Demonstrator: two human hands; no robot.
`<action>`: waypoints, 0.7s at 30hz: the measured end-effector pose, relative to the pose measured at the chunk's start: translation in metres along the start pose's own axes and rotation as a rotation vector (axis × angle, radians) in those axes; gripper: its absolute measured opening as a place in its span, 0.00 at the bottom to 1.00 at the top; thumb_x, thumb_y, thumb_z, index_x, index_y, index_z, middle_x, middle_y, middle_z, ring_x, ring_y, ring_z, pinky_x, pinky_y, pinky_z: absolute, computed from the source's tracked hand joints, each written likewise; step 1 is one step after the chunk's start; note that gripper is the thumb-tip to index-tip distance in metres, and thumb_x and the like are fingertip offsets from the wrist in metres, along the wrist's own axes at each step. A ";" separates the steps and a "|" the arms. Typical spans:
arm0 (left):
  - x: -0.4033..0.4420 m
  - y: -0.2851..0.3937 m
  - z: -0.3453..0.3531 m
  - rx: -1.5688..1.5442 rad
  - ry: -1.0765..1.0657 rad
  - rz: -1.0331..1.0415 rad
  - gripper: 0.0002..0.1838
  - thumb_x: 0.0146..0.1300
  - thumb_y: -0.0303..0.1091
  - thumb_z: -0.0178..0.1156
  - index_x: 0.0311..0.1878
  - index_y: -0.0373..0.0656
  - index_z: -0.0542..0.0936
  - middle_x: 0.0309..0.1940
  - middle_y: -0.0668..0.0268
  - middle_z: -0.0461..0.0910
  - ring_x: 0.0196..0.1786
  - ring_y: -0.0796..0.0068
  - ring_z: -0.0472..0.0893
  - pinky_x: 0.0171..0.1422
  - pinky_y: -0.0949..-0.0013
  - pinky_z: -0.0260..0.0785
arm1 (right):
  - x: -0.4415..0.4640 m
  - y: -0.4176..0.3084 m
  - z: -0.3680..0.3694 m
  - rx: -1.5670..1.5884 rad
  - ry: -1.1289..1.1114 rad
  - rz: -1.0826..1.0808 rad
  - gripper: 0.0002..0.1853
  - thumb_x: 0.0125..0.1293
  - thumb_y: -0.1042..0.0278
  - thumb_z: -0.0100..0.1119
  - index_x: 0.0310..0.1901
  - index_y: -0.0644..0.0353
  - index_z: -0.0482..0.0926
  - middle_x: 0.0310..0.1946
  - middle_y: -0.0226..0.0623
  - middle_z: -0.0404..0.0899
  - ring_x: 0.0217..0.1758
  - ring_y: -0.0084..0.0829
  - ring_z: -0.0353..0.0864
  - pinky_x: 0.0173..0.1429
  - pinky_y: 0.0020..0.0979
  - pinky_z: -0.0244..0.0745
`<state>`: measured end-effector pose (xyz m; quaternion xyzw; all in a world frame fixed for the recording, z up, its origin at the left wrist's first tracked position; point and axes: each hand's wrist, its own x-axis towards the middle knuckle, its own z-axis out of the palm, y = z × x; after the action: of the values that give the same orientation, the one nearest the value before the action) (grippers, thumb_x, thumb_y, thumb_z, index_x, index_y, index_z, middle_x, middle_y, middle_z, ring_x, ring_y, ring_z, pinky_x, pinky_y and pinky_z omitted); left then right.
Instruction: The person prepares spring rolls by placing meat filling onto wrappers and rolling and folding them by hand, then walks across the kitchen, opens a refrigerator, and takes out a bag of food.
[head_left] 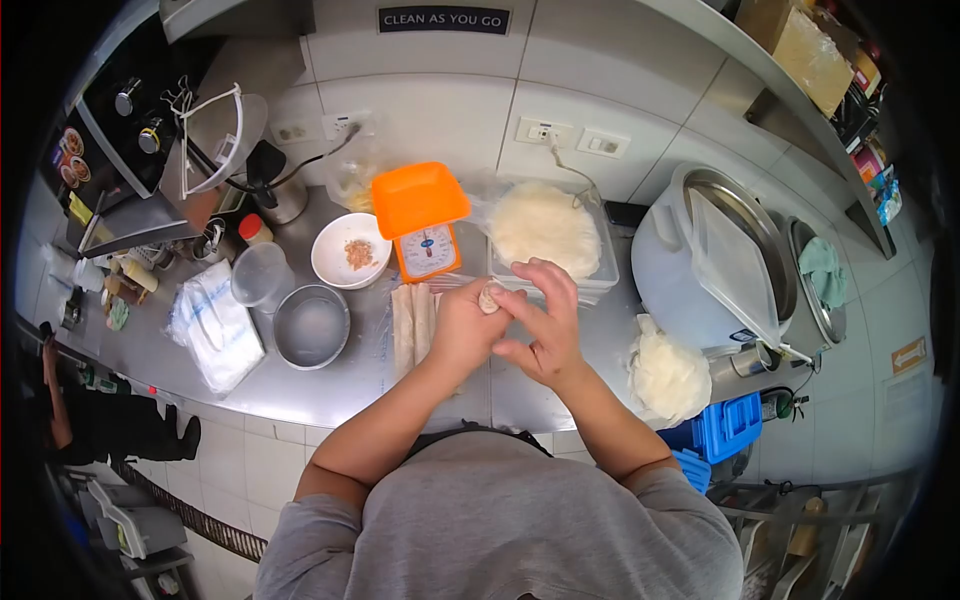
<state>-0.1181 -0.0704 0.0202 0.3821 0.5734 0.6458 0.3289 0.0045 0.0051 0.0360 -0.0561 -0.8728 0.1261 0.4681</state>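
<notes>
My left hand (463, 318) is closed around a small pale, off-white piece with a speckled end (489, 297), probably a roll; most of it is hidden by my fingers. Close against it is my right hand (548, 330), its fingers apart and a fingertip by the piece's end. Several long pale rolls (408, 325) lie side by side on plastic just left of my left hand. Behind my hands, a stack of thin white wrappers (545, 228) fills a clear container (608, 262). An orange kitchen scale (430, 252) with an orange tray (420, 195) stands behind the rolls.
To the left are a white bowl (330, 245) with some pinkish filling, a metal bowl (311, 328), a clear tub (262, 277) and white plastic bags (215, 330). At right, bagged white wrappers (670, 378) sit near a large tub (665, 255). A person (115, 420) stands at far left.
</notes>
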 end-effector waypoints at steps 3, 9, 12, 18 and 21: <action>-0.005 -0.005 -0.018 0.017 -0.056 0.129 0.09 0.57 0.32 0.67 0.29 0.36 0.78 0.21 0.68 0.76 0.28 0.86 0.70 0.32 0.73 0.66 | 0.013 -0.006 0.011 0.002 -0.042 -0.048 0.28 0.60 0.37 0.60 0.50 0.53 0.83 0.55 0.43 0.74 0.61 0.48 0.68 0.65 0.47 0.61; -0.017 0.017 -0.058 0.045 -0.317 -0.009 0.04 0.57 0.29 0.66 0.32 0.39 0.81 0.20 0.71 0.75 0.19 0.85 0.71 0.21 0.76 0.61 | 0.027 -0.024 0.014 0.378 -0.103 0.098 0.25 0.61 0.38 0.59 0.42 0.54 0.85 0.54 0.43 0.76 0.61 0.46 0.68 0.65 0.46 0.61; -0.022 0.030 -0.074 -0.012 -0.415 -0.172 0.08 0.58 0.33 0.67 0.33 0.38 0.81 0.19 0.71 0.75 0.19 0.86 0.71 0.22 0.75 0.60 | 0.023 -0.044 0.021 0.531 0.070 0.268 0.16 0.58 0.50 0.66 0.40 0.53 0.86 0.56 0.39 0.76 0.61 0.46 0.68 0.66 0.47 0.61; -0.033 0.028 -0.083 -0.169 -0.513 -0.168 0.08 0.60 0.34 0.67 0.31 0.40 0.80 0.15 0.73 0.71 0.16 0.86 0.68 0.20 0.77 0.58 | 0.031 -0.058 0.030 0.193 -0.143 -0.017 0.20 0.63 0.45 0.59 0.39 0.55 0.86 0.56 0.44 0.76 0.62 0.46 0.68 0.68 0.45 0.59; -0.037 0.030 -0.091 -0.201 -0.536 -0.193 0.08 0.59 0.33 0.67 0.30 0.40 0.80 0.15 0.73 0.72 0.16 0.85 0.69 0.20 0.77 0.58 | 0.025 -0.065 0.031 0.430 0.049 0.143 0.21 0.64 0.45 0.58 0.38 0.56 0.86 0.57 0.44 0.75 0.62 0.45 0.68 0.68 0.46 0.58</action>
<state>-0.1783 -0.1508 0.0408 0.4480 0.4332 0.5413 0.5645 -0.0336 -0.0576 0.0577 -0.0198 -0.8080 0.3409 0.4801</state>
